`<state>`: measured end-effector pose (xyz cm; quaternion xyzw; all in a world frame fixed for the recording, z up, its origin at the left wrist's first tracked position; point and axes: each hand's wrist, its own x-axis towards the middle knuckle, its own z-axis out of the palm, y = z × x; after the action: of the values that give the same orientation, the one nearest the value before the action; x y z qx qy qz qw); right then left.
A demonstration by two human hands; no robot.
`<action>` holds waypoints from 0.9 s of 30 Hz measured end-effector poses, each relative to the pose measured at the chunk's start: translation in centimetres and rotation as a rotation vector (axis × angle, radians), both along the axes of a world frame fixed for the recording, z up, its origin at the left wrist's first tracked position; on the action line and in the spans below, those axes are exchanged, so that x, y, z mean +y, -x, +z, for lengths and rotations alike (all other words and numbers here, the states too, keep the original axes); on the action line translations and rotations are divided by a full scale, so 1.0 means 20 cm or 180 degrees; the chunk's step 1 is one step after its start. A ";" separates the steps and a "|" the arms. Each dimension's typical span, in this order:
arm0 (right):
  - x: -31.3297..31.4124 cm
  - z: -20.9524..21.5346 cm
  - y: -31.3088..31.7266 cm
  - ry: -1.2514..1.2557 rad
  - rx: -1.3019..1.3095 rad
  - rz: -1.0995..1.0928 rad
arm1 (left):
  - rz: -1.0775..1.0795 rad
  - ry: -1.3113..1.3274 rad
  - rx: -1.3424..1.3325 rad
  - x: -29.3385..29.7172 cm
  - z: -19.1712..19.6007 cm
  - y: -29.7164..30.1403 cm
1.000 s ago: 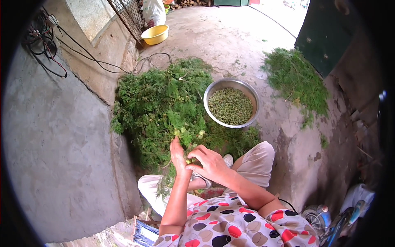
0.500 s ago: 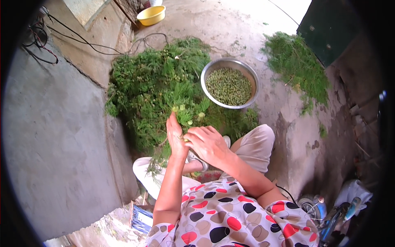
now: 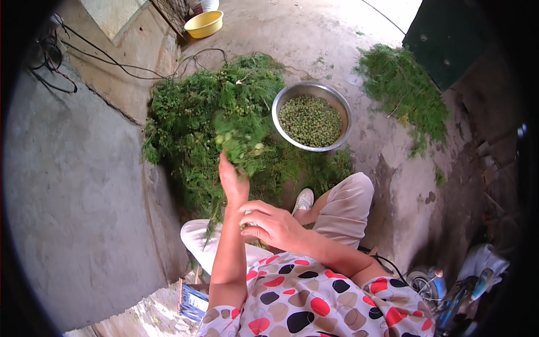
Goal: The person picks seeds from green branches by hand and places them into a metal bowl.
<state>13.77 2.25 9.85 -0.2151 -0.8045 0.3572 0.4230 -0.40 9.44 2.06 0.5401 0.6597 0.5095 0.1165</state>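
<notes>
My left hand [image 3: 233, 182] is closed round the stem of a leafy evergreen branch [image 3: 242, 150] with pale green round cones among its leaves. The sprig's tip is smeared by motion, and it is over the big heap of cut evergreen branches [image 3: 191, 112]. Beside my left wrist, my right hand [image 3: 270, 226] has curled fingers, with a bit of a small green cone [image 3: 243, 226] showing at them; whether it holds more is hidden. Just beyond the heap's right side stands a steel basin [image 3: 349, 121], partly filled with small green cones [image 3: 310, 121].
More cut greenery [image 3: 396, 90] lies at the far right by a dark green panel [image 3: 449, 50]. A yellow basin [image 3: 204, 25] stands at the far left, near a black cable [image 3: 135, 70]. A grey concrete slab [image 3: 78, 196] borders my left; a wheeled thing [image 3: 426, 286] is at the lower right.
My left hand has moved slightly left and away from me with the branch. My right hand has come away from it, back toward my body, beside the left wrist.
</notes>
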 end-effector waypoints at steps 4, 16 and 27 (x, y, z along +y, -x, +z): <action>0.07 -0.16 -0.06 0.3144 0.1075 0.0775 | 0.0227 -0.0104 -0.0382 -0.03 0.02 0.04; 0.14 -0.20 0.04 0.2009 0.0579 -0.0368 | -0.0359 0.0079 -0.1021 -0.13 0.11 -0.10; 0.09 -0.18 0.03 0.0277 -0.0517 -0.1026 | -0.0257 0.0057 -0.1452 -0.14 0.05 -0.09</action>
<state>13.19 4.01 6.19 -0.3874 -0.7749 0.3008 0.3987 1.49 6.63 2.99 0.4358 0.5986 0.6074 0.2876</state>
